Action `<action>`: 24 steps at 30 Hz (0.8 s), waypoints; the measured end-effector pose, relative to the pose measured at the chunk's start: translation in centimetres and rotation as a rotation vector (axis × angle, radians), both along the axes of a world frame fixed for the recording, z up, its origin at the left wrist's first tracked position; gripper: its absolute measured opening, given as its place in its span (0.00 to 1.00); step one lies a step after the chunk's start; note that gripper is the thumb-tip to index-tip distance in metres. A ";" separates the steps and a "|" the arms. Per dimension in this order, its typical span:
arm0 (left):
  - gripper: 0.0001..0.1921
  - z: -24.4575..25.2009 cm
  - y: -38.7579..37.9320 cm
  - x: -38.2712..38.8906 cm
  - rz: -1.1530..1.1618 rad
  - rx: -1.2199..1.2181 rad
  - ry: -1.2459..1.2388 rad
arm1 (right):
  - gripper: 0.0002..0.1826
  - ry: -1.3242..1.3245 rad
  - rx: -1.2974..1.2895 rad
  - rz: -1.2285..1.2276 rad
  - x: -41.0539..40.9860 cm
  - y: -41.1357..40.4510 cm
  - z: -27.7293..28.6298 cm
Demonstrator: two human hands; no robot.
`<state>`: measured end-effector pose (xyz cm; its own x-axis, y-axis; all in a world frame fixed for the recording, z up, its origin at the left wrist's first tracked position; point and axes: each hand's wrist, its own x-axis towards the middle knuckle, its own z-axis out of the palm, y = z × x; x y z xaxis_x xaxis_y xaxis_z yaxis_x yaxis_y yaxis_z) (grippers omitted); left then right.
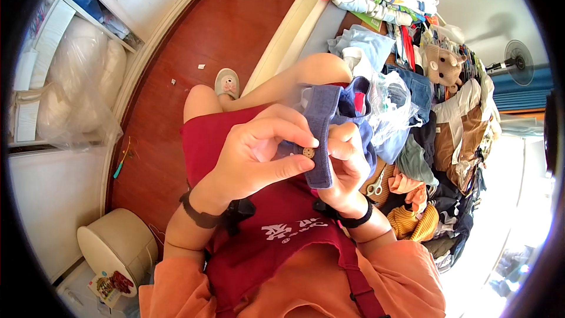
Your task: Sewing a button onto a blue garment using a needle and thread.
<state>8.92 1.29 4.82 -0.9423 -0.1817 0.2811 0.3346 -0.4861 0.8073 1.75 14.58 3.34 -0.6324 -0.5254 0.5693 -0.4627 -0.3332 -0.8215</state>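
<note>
A blue fabric band (323, 132), part of a blue garment (353, 97), stands upright between my hands over my lap. On its face sits a small round tan button (308, 153). The thumb and forefinger of my left hand (256, 152) pinch at this button, one fingertip above it and one below. From the other side, my right hand (346, 159) grips the band with curled fingers; part of that hand is hidden behind the cloth. Both wrists wear dark bands.
Crumpled clear plastic (393, 101), folded jeans (415, 90) and scissors (375, 185) lie to the right beside piled clothes (459, 137). A small fan (518, 62) stands behind. At left are a round beige container (117, 247) and a shelf with plastic-wrapped bedding (75, 84).
</note>
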 end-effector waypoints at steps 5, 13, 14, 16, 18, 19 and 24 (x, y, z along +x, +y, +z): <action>0.12 0.2 0.2 0.0 0.042 -0.039 0.013 | 0.09 -0.008 -0.009 0.015 0.0 0.0 0.2; 0.12 0.7 0.5 0.1 0.100 -0.129 -0.017 | 0.08 -0.050 -0.013 0.021 0.0 0.3 0.3; 0.12 0.7 0.6 0.1 0.100 -0.129 -0.017 | 0.08 -0.036 -0.004 0.014 0.0 0.3 0.4; 0.12 0.7 0.5 0.1 0.102 -0.148 -0.008 | 0.08 -0.023 0.005 0.009 -0.1 0.4 0.4; 0.12 0.7 0.5 0.1 0.107 -0.160 -0.004 | 0.07 -0.055 0.011 0.026 0.0 0.5 0.3; 0.12 0.7 0.6 0.0 0.112 -0.173 0.000 | 0.07 -0.055 0.011 0.025 0.0 0.5 0.3; 0.12 1.0 0.6 0.1 0.104 -0.156 -0.016 | 0.05 -0.071 0.022 0.038 -0.2 0.7 0.1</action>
<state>9.03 1.90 5.80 -0.9253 -0.2338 0.2986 0.3630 -0.3181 0.8758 1.52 15.26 3.47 -0.6501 -0.5615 0.5119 -0.3907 -0.3308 -0.8591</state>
